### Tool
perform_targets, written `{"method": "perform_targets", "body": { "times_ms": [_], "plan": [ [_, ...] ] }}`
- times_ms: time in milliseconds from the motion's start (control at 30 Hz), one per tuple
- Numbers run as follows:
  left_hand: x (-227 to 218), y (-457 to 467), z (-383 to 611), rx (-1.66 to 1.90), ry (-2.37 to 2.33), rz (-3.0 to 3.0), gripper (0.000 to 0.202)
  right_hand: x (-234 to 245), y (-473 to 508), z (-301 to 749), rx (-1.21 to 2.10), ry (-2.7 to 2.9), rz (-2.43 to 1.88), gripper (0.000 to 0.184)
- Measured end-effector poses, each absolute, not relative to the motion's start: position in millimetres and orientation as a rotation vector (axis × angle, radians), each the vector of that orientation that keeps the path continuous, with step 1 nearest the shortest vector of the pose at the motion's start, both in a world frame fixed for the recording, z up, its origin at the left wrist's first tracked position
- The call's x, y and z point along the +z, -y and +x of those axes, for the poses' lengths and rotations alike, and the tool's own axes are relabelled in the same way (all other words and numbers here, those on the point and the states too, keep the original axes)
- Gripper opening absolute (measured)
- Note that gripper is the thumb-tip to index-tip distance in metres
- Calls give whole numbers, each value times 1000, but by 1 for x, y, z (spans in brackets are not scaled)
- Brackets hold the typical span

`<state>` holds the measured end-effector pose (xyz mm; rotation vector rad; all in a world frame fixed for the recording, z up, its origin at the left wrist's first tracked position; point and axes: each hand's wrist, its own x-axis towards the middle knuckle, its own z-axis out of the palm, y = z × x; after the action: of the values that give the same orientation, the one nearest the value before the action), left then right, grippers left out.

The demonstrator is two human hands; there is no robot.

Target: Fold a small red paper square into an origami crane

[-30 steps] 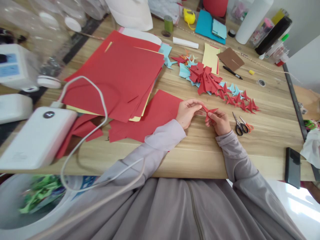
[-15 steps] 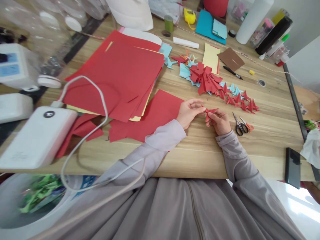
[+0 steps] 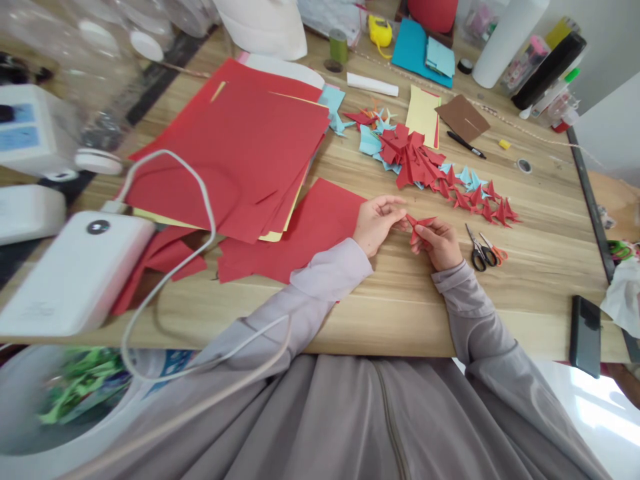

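Between thumb and fingers of my right hand [image 3: 440, 241] is a small folded red paper crane [image 3: 416, 229], its points spreading outward. My left hand [image 3: 380, 223] is curled, thumb and fingertips pinched at the crane's left point; the thumb covers little of that tip. Beyond my hands lies a heap of folded red cranes [image 3: 413, 160] with light blue cranes [image 3: 470, 178] among them. Under my left wrist is loose red paper [image 3: 320, 223]. Black-handled scissors [image 3: 479, 253] and orange-handled scissors [image 3: 495, 251] lie right of my right hand.
At left are a stack of red sheets [image 3: 235, 147] and a white power bank [image 3: 75, 273] whose cable [image 3: 213, 220] loops across my left sleeve. A phone [image 3: 585, 337] overhangs the front edge at right. Behind are a tape measure [image 3: 380, 32], a pen [image 3: 466, 145] and brown paper [image 3: 463, 118].
My left thumb has shifted slightly left, showing more of the crane's left point. My right hand keeps its hold almost unmoved.
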<state>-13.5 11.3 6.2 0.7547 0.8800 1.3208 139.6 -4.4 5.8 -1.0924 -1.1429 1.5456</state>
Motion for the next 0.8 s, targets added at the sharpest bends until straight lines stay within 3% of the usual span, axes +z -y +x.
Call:
{"method": "perform_targets", "body": {
  "times_ms": [800],
  "plan": [
    [5, -12, -13, 1390, -910, 745, 19, 4, 4, 140, 1538, 1158, -1121, 23]
  ]
}}
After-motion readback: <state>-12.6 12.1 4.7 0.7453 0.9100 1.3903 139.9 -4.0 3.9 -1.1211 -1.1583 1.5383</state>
